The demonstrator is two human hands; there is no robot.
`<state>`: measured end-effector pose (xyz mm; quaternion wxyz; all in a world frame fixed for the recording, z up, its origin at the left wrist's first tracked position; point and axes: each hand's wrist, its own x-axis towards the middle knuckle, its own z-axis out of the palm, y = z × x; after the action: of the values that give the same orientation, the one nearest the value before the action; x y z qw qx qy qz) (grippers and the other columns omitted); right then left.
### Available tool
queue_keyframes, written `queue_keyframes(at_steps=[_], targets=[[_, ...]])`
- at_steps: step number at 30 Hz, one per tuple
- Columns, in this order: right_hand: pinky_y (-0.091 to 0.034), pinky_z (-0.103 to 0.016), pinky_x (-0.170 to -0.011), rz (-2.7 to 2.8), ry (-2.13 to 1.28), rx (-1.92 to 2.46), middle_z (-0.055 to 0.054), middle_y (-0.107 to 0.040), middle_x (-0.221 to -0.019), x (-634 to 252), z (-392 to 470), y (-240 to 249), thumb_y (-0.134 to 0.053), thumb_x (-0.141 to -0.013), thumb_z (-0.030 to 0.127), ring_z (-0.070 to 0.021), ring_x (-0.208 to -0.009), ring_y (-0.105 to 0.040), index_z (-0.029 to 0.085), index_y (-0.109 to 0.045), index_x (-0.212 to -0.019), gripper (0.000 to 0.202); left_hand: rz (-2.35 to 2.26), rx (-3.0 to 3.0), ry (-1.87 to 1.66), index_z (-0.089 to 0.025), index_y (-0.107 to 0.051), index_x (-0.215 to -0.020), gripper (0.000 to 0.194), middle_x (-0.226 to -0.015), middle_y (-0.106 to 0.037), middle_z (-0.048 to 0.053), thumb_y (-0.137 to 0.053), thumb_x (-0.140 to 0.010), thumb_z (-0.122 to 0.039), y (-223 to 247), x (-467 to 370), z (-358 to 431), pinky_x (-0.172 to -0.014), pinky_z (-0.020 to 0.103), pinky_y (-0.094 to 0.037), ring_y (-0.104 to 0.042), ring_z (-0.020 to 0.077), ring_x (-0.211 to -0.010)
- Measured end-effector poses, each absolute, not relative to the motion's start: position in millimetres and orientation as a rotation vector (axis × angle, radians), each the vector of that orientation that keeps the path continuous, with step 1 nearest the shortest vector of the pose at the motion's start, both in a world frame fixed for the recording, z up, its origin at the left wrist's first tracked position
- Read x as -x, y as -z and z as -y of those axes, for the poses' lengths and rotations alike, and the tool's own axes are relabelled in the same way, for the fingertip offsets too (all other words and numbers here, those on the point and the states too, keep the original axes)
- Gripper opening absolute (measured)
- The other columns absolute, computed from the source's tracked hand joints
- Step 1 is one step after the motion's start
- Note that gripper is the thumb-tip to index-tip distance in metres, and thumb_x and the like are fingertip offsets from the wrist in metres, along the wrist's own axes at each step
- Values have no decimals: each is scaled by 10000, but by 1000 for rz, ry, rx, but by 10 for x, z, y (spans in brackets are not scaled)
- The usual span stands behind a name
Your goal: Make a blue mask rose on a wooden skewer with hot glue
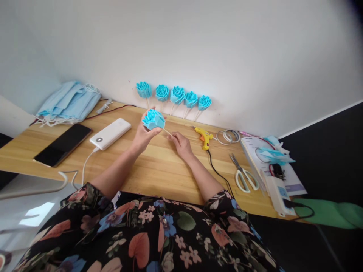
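A blue handmade flower [154,119] on a thin stick is held above the table, its head tilted to the left. My left hand [144,133] is closed round the flower's head, thumb along its lower side. With thumb and fingers pinched, my right hand [180,143] grips the pale stick [168,132] to the right of the head. Behind them, several similar blue flowers [177,95] on sticks lean in a row against the white wall. A yellow glue gun [203,138] lies to the right of my right hand, its black cord running toward me.
On the left lie a white power bank [111,133] with a cable, a black phone [62,145] and a stack of light-blue face masks [69,102]. White-handled scissors [243,175], tape rolls [227,136], papers [253,151] and a white power strip [279,196] occupy the right side.
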<state>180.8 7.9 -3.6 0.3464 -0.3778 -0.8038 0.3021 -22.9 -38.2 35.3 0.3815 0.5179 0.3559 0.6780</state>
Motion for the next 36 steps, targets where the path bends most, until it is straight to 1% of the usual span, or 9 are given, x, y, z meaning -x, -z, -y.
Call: queue_keyframes(at_steps=[3, 7, 9, 13, 17, 19, 21, 28, 36], targets=[[-554, -344, -890, 2076, -784, 957, -54, -820, -1034, -1804, -77, 44, -437, -1070, 539, -228, -976, -762, 259, -721, -1015, 403, -901, -1327, -1743, -238, -514, -1487, 957, -1294, -737, 158, -917, -710, -626, -362, 227, 381, -1061, 452, -548, -724, 314, -1194], [-566, -354, -906, 2066, -791, 947, -56, -827, -1055, -1809, -87, 64, -415, -1077, 532, -229, -1000, -774, 264, -708, -1034, 400, -891, -1333, -1795, -259, -521, -1482, 959, -1473, -631, 167, -925, -696, -634, -346, 206, 349, -1128, 445, -513, -636, 323, -1341], [-570, -356, -901, 2070, -791, 946, -59, -829, -1057, -1813, -95, 75, -404, -1078, 539, -230, -1002, -779, 268, -706, -1042, 407, -900, -1324, -1809, -260, -539, -1465, 917, -1480, -628, 166, -915, -714, -629, -354, 195, 348, -1150, 456, -496, -600, 330, -1386], [-570, -363, -893, 2071, -784, 924, -70, -834, -1045, -1813, -102, 94, -402, -1077, 548, -241, -1002, -785, 265, -713, -1051, 421, -921, -1276, -1803, -222, -618, -1352, 741, -1289, -739, 155, -871, -776, -615, -386, 178, 378, -1116, 475, -512, -666, 319, -1284], [-557, -361, -875, 2086, -742, 947, -60, -834, -1041, -1809, -113, 115, -453, -1070, 525, -242, -986, -780, 272, -739, -1033, 383, -1010, -1183, -1862, -197, -702, -1054, 491, -1055, -788, 93, -884, -779, -561, -381, 188, 392, -985, 418, -571, -739, 267, -1032], [-548, -374, -880, 2102, -692, 951, -64, -834, -1039, -1809, -127, 124, -488, -1064, 502, -252, -983, -775, 269, -758, -1021, 360, -1051, -1164, -1880, -194, -702, -960, 445, -955, -782, 58, -886, -778, -556, -368, 209, 382, -910, 384, -588, -734, 232, -915], [-541, -393, -891, 2116, -629, 949, -75, -834, -1036, -1809, -143, 127, -513, -1058, 483, -265, -985, -771, 264, -776, -1012, 346, -1044, -1163, -1884, -192, -703, -952, 457, -925, -776, 44, -888, -772, -569, -360, 230, 365, -878, 366, -592, -729, 218, -884], [-558, -376, -879, 2095, -546, 939, -77, -825, -1023, -1802, -136, 85, -534, -1059, 407, -249, -975, -751, 252, -796, -1042, 305, -958, -1225, -1671, -163, -729, -1126, 608, -1186, -789, 147, -900, -739, -599, -387, 184, 385, -1072, 470, -536, -722, 324, -1178], [-551, -359, -852, 2099, -491, 924, -82, -819, -984, -1779, -129, 87, -563, -1048, 326, -242, -936, -741, 229, -797, -1027, 255, -1084, -1246, -1491, -137, -745, -1187, 716, -1263, -772, 167, -905, -690, -628, -385, 102, 436, -1086, 485, -521, -697, 356, -1217]])
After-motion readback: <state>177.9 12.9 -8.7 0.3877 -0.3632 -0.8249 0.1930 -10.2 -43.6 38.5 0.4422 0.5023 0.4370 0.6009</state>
